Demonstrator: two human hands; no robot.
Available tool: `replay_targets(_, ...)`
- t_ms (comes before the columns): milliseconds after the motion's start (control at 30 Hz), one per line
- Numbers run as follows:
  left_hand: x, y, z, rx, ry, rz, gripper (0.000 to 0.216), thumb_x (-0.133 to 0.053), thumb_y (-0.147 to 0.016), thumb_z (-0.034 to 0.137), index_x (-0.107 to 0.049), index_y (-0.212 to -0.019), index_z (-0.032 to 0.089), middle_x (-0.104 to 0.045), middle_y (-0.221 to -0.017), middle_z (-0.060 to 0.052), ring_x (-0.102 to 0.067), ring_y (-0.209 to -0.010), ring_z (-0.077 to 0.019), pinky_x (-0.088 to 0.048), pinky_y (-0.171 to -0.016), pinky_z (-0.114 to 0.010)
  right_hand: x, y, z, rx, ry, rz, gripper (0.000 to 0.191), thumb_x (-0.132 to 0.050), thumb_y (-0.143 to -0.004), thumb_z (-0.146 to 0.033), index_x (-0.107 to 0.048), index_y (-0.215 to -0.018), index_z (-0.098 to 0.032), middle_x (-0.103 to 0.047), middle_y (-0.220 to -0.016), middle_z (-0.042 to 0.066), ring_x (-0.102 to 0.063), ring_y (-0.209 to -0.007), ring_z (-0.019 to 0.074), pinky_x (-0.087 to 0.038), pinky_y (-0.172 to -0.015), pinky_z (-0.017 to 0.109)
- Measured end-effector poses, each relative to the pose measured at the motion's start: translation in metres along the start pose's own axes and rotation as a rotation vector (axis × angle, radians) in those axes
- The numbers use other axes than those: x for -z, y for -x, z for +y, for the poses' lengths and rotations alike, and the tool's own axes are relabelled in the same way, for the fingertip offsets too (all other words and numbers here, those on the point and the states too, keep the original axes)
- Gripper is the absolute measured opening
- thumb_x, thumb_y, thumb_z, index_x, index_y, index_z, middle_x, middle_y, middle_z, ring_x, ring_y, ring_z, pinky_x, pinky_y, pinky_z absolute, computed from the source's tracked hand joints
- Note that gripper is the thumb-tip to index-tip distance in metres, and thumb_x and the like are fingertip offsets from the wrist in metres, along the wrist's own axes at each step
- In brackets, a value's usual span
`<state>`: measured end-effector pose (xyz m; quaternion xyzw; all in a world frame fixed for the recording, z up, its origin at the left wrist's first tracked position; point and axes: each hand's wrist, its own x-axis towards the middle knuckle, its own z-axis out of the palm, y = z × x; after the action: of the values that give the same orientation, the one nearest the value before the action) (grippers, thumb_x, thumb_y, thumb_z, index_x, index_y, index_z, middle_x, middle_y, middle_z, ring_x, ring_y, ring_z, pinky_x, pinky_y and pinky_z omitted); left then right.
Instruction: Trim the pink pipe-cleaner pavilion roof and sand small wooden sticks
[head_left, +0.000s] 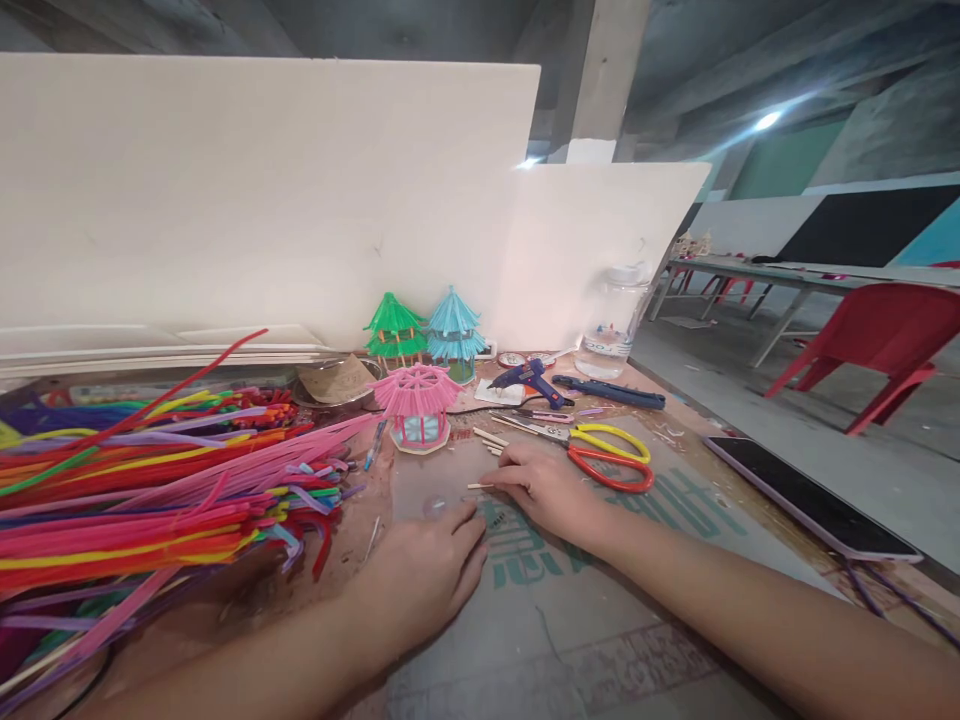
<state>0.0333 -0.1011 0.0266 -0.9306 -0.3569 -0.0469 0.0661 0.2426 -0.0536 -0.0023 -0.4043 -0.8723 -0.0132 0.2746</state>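
My right hand pinches a short wooden stick at its fingertips, just above the printed board. Several more short wooden sticks lie loose beyond those fingers. Palm down on the board, my left hand rests with its fingers stretched forward and holds nothing. In front of both hands stands a small pink pavilion model on a pale base. Scissors with one yellow and one red handle lie past my right hand.
Colourful pipe cleaners are heaped at left. Green and blue pavilion models stand behind the pink one. A glue gun, dark-handled pliers, a clear water jar and a phone occupy the right side.
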Motion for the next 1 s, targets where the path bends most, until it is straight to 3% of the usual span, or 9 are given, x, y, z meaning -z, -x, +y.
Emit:
replay_targets(100, -0.001, -0.002, 0.006, 0.011, -0.127, -0.070, 0.035, -0.049, -0.089, 0.008, -0.063, -0.121, 0.016, -0.066, -0.124, -0.015, -0.073, -0.075, -0.0207, -0.058, -0.059, -0.030, 0.000, 0.000, -0.001, 0.012, -0.044, -0.003, 0.022, -0.058, -0.092, -0.014, -0.078, -0.098, -0.021, -0.066, -0.080, 0.006, -0.061, -0.076, 0.0169, -0.045, -0.066, 0.026)
replay_targets(233, -0.002, -0.007, 0.017, 0.029, -0.275, -0.171, 0.045, -0.045, -0.081, -0.003, -0.061, -0.120, 0.013, -0.071, -0.109, -0.016, -0.071, -0.065, -0.0227, -0.057, -0.054, -0.032, -0.004, 0.000, -0.002, 0.034, -0.091, -0.003, 0.021, -0.058, -0.091, -0.013, -0.077, -0.098, -0.018, -0.065, -0.081, 0.007, -0.061, -0.076, 0.0169, -0.046, -0.066, 0.026)
replay_targets(400, -0.006, -0.012, 0.018, -0.021, -0.287, -0.106, 0.034, -0.044, -0.083, 0.001, -0.063, -0.109, 0.013, -0.071, -0.105, -0.017, -0.072, -0.074, -0.0269, -0.060, -0.062, -0.038, -0.006, 0.000, 0.001, 0.063, -0.088, -0.019, 0.023, -0.054, -0.092, -0.012, -0.076, -0.098, -0.019, -0.063, -0.082, 0.007, -0.061, -0.076, 0.0170, -0.047, -0.066, 0.026)
replay_targets(600, -0.007, -0.016, 0.015, -0.021, -0.220, -0.237, 0.031, -0.050, -0.085, 0.008, -0.061, -0.114, 0.014, -0.052, -0.139, -0.028, -0.071, -0.059, -0.0212, -0.057, -0.048, -0.031, -0.002, -0.002, 0.005, 0.100, -0.131, -0.039, 0.024, -0.052, -0.095, -0.017, -0.076, -0.098, -0.019, -0.064, -0.079, 0.007, -0.060, -0.075, 0.0173, -0.046, -0.064, 0.026)
replay_targets(767, -0.008, -0.023, 0.017, -0.070, -0.151, -0.322, 0.040, -0.052, -0.088, 0.015, -0.057, -0.127, 0.009, -0.049, -0.138, -0.034, -0.073, -0.063, -0.0257, -0.059, -0.049, -0.033, 0.001, 0.002, 0.006, 0.070, -0.148, -0.075, 0.027, -0.049, -0.097, -0.018, -0.076, -0.102, -0.019, -0.066, -0.083, 0.008, -0.061, -0.076, 0.0169, -0.048, -0.066, 0.027)
replay_targets(1000, -0.012, -0.022, 0.016, -0.079, -0.093, -0.278, 0.040, -0.049, -0.089, 0.018, -0.059, -0.127, 0.007, -0.046, -0.139, -0.035, -0.072, -0.058, -0.0287, -0.056, -0.044, -0.037, 0.001, 0.004, 0.009, 0.074, -0.099, -0.083, 0.030, -0.047, -0.097, -0.018, -0.076, -0.102, -0.022, -0.067, -0.084, 0.007, -0.061, -0.078, 0.0168, -0.048, -0.067, 0.028)
